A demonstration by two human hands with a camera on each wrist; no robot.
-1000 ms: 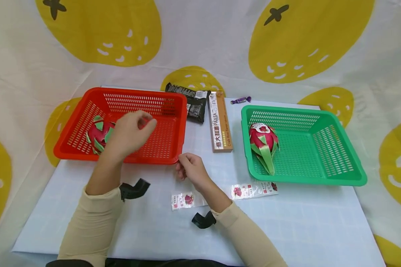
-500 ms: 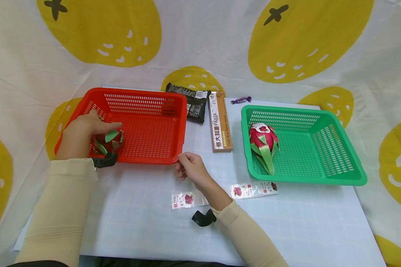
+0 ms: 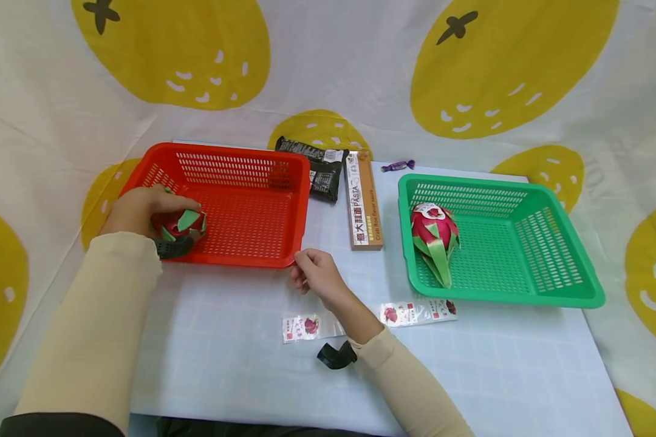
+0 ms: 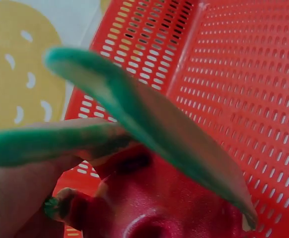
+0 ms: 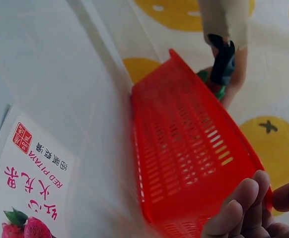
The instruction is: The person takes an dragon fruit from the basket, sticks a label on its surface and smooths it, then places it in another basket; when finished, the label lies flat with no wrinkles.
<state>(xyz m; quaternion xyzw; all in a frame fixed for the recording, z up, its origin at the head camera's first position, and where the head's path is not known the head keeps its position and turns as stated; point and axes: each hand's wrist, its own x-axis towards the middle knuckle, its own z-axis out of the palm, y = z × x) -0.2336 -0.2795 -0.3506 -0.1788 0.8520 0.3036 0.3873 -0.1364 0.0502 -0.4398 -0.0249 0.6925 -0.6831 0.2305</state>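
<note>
My left hand point(image 3: 136, 209) grips a dragon fruit point(image 3: 183, 223) at the left end of the red basket point(image 3: 300, 206). Up close in the left wrist view, the dragon fruit point(image 4: 169, 208) shows pink skin and long green scales, my fingers at its left side. With thumb and curled fingers my right hand point(image 3: 319, 276) pinches the red basket's near right corner; the right wrist view shows the fingertips point(image 5: 261, 181) at the rim. A second dragon fruit point(image 3: 434, 233), bearing a white sticker, lies in the green basket point(image 3: 557, 297).
Behind and between the baskets lie a black packet point(image 3: 325, 182), a pasta box point(image 3: 363, 200) and a purple wrapped candy point(image 3: 398, 165). Two clear printed bags point(image 3: 308, 328) lie on the table point(image 3: 240, 364) near my right forearm. A patterned curtain point(image 3: 333, 54) hangs behind.
My left hand has moved left from above the red basket's middle down onto the dragon fruit and taken hold of it. My right hand stays at the corner.
</note>
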